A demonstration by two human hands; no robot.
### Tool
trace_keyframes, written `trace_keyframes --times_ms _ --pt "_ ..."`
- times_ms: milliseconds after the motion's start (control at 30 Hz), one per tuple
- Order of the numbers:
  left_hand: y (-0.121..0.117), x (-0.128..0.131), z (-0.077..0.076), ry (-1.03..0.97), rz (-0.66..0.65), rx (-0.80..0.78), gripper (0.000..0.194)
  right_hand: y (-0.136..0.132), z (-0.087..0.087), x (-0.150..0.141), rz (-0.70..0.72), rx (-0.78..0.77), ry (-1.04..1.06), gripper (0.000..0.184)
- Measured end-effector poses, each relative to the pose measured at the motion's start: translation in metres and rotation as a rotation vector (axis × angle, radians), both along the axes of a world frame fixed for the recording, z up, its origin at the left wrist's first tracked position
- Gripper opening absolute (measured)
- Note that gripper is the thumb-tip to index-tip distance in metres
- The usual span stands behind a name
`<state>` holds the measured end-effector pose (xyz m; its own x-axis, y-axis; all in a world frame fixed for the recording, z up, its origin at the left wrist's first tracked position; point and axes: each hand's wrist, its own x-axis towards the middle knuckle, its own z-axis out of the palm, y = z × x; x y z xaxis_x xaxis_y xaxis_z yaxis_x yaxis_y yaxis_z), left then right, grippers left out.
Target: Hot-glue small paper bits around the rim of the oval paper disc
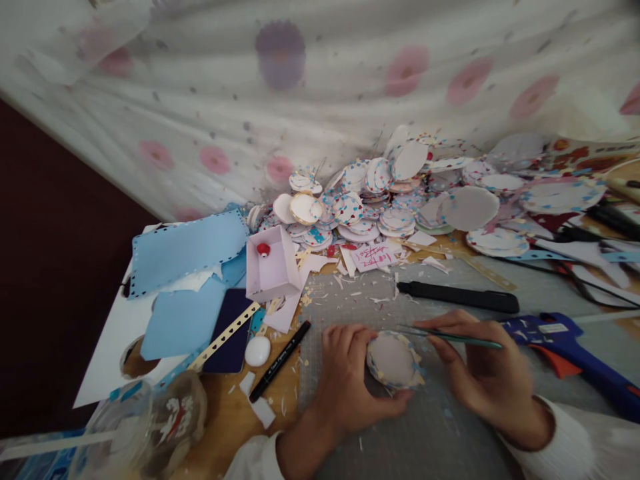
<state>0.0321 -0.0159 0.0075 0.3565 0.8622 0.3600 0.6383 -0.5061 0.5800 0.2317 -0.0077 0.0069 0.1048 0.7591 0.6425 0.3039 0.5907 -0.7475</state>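
Note:
My left hand point(350, 380) is closed round a small round paper disc point(393, 360) with a dotted, scalloped edge, holding it just above the grey cutting mat point(430, 433). My right hand point(480, 373) pinches a thin green-handled tool point(460, 339) whose tip points left across the top of the disc. Both hands sit near the front middle of the desk. White sleeves cover both wrists.
A heap of similar paper discs point(395, 200) lies at the back. A blue glue gun point(570, 347) sits to the right, a black knife point(460, 297) behind the hands, a black marker point(280, 360) and a pink open box point(273, 263) to the left, near blue paper sheets point(185, 250).

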Motion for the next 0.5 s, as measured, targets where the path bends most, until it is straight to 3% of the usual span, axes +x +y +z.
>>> trace_keyframes --times_ms 233,500 --pt "0.0 -0.002 0.001 -0.004 -0.019 0.031 0.064 0.011 0.013 0.025 -0.181 0.008 0.04 0.027" --pt "0.001 -0.002 -0.001 -0.026 -0.041 0.099 0.056 0.022 0.022 0.045 -0.07 -0.098 -0.298 0.005"
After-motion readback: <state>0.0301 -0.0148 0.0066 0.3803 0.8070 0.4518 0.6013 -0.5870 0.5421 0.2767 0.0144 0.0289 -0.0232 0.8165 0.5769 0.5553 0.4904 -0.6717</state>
